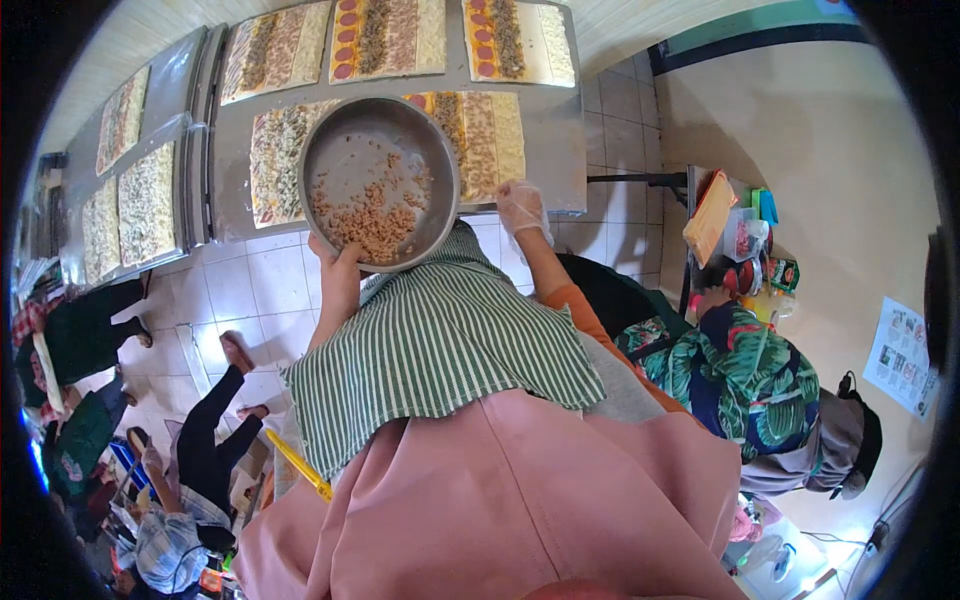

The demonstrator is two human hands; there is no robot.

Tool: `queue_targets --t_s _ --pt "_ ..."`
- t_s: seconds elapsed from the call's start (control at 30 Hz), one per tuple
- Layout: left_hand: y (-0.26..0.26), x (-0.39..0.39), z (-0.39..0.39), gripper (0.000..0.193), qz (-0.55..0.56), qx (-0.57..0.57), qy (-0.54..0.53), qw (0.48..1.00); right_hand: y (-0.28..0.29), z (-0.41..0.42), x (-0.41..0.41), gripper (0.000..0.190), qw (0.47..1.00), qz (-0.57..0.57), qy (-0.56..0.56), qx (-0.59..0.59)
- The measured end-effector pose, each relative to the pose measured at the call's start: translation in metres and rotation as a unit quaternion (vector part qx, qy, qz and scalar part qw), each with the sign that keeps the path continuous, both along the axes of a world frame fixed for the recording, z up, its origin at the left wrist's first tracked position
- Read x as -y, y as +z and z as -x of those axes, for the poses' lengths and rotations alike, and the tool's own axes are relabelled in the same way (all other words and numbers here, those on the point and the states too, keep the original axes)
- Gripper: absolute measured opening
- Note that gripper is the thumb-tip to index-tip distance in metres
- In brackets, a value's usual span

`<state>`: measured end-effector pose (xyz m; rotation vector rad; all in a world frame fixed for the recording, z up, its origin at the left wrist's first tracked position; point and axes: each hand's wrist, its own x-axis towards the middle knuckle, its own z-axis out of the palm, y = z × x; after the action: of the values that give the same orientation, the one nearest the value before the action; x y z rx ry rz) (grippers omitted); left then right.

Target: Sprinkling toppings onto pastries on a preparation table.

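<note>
My left hand holds the near rim of a round metal bowl, its thumb over the edge inside. Loose brown crumbled filling lies in the lower half of the bowl. The bowl hides the gap between two topped dough sheets. My right hand, in a clear plastic glove, is curled at the table's near edge, by the corner of a dough sheet striped with toppings. Whether its fingers hold anything is hidden. Another dough sheet, with pale and green topping, lies left of the bowl.
Across the metal table, more topped dough sheets lie at the back. A second metal table stands left. One person works at a side table on the right. Other people stand on the tiled floor at lower left.
</note>
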<state>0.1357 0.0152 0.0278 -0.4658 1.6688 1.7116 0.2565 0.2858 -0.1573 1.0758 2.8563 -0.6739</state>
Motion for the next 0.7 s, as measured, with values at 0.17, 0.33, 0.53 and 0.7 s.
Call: queue_targets --t_s 0.17,0.33,0.53,0.7 --pt "-0.007 0.013 -0.01 0.066 0.0 -0.018 0.011 1.0 0.012 -0.017 0.017 0.017 0.998 0.011 -0.034 0.058" --pt "-0.017 0.028 -0.015 0.067 -0.022 -0.041 0.014 0.999 0.013 -0.014 0.022 0.02 0.996 -0.078 0.028 -0.016" --pt "-0.009 0.036 -0.022 0.068 -0.017 -0.025 -0.004 1.0 0.004 -0.022 0.018 0.02 0.992 -0.093 0.084 0.009" --pt "-0.018 0.048 -0.027 0.068 -0.034 -0.036 0.008 0.999 0.015 -0.025 0.039 0.023 0.99 -0.088 0.092 -0.06"
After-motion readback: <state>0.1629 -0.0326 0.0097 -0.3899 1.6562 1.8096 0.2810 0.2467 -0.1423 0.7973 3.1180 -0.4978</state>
